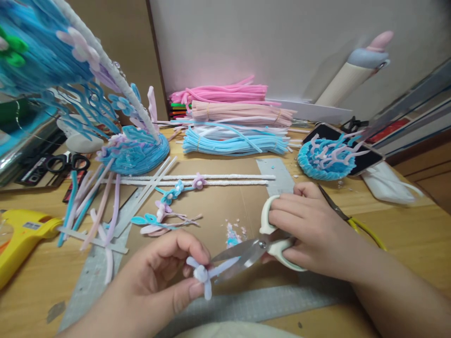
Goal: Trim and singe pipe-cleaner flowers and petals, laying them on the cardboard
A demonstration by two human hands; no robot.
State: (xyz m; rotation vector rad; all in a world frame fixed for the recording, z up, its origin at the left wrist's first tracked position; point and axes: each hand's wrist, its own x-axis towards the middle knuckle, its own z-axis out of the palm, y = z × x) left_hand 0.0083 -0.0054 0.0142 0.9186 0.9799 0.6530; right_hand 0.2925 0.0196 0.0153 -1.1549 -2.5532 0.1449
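Between the thumb and fingers of my left hand point(169, 277) is a small pale lilac pipe-cleaner flower point(201, 273) with a round centre and several short arms. My right hand point(303, 225) grips white-handled scissors point(262, 244) by the loops. The blades are spread, pointing left, and the flower's longest arm lies between them. Fuzzy pink and blue clippings point(233, 234) are piled on the cardboard just beyond the blades. Further back lie finished flower sprigs, one blue and lilac point(176, 188), others with blue leaves point(150, 219).
Bundles of blue point(232, 142) and pink pipe cleaners point(225, 93) line the wall. A yellow glue gun point(24, 234) lies left, below a tall blue decorated piece point(137, 157). On the right are yellow-handled pliers point(366, 232), a round blue piece point(327, 157), a phone point(368, 159) and a bottle point(352, 70).
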